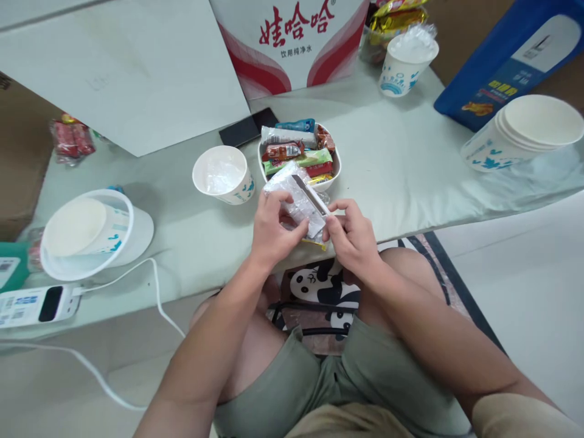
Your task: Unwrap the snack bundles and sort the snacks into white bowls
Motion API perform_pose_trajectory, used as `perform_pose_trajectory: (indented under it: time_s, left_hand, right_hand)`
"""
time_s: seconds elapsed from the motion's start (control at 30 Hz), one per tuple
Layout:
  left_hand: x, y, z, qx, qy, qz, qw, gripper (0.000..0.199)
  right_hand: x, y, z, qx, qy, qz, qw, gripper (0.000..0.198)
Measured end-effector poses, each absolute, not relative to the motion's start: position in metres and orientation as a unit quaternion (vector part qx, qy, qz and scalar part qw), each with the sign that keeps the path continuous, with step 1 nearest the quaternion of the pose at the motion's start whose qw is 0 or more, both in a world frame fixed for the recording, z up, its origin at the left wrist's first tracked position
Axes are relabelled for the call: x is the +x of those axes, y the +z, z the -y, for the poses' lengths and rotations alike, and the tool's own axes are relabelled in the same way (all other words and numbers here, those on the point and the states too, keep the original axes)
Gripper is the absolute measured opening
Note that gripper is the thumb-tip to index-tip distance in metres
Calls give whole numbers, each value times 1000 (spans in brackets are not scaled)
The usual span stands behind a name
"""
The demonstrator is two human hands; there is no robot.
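Head view: one packet (296,201), shiny and pale with a dark strip, is at the middle of the frame, before the bowl (337,173); if it touches the bowl, I cannot tell.
Left hand (274,230): grasps the packet at its left side, thumb below, fingers above.
Right hand (352,238): pinches the packet's lower right corner between thumb and finger.
Packet handling: I judge it light, with a soft, crinkly skin that may be slippery; the strip side seems more stiff. What is inside is hidden, so fragile or not, I cannot tell.
Packet hold: the stiffer edge and the corners look the better places; a hard squeeze in the middle could crease it.
Bowl count: one, at the centre, with many wrapped snacks (301,159); they overlap, so exact number is not possible.
Cup count: one cup (239,193) left of the bowl, one plastic-filled cup (398,84) at upper right, one stack (499,145) at right, with at least three rims.
Left side count: one tub (142,234), with cup shape inside, and one power bank (68,304) at lower left.
Back count: one blue jug (493,91), upper right; one red-and-white box (296,73), top.
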State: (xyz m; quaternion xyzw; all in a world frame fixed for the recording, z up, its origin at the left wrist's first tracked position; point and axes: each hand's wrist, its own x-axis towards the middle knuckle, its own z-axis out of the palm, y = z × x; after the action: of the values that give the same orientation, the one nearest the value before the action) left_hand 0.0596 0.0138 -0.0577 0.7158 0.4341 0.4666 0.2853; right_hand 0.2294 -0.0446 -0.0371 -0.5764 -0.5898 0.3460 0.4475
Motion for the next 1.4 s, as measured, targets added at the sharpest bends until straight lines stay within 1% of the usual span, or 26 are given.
perform_pose_trajectory:
  time_s: [0.1, 0.2, 0.4, 0.57, 0.67, 0.73, 0.8, 1.0, 1.07, 1.13, 1.2, 1.23, 1.3, 1.4]
  left_hand:
    - [59, -61, -14, 712, 470, -437, 285, 42]
    - [59, -64, -14, 692, 476, -443, 313, 44]
    - [56, -65, -17, 637, 515, -444, 363, 49]
    - [41, -61, -30, 599, 577, -449, 326, 63]
    - [32, -59, -37, 582, 611, -450, 292, 67]
    - [31, -60, -38, 582, 612, -458, 278, 68]
    - [32, -62, -35, 590, 601, -462, 280, 69]
    - [37, -59, -21, 614, 563, -453, 319, 63]
    - [35, -55, -20, 608, 572, -452, 316, 63]
    - [33, -52, -21, 605, 582, -449, 305, 64]
    - [31, -51, -23, 603, 592, -447, 294, 63]
    - [31, -51, -23, 602, 595, -446, 291, 62]
    - [30, -52, -24, 601, 598, -447, 286, 60]
    - [28, -55, -24, 600, 595, -454, 280, 59]
  right_hand:
    - [224, -32, 37, -601, 338, 595, 412, 20]
    - [225, -30, 35, -625, 322, 602, 378, 17]
    - [238, -31, 45, -642, 290, 625, 337, 20]
    - [254, -36, 54, -645, 270, 636, 326, 22]
    - [267, -35, 56, -639, 272, 633, 343, 20]
    - [279, -34, 53, -657, 238, 613, 369, 19]
    - [294, -36, 49, -697, 176, 586, 374, 16]
    - [322, -57, 34, -776, 69, 571, 259, 15]
    - [318, -59, 33, -787, 17, 564, 251, 20]
    - [304, -58, 35, -753, -2, 593, 285, 28]
    - [282, -56, 39, -662, 31, 677, 320, 35]
    - [270, -55, 41, -604, 58, 729, 317, 37]
    - [247, -56, 42, -523, 97, 803, 270, 33]
    - [227, -59, 37, -519, 109, 820, 214, 22]
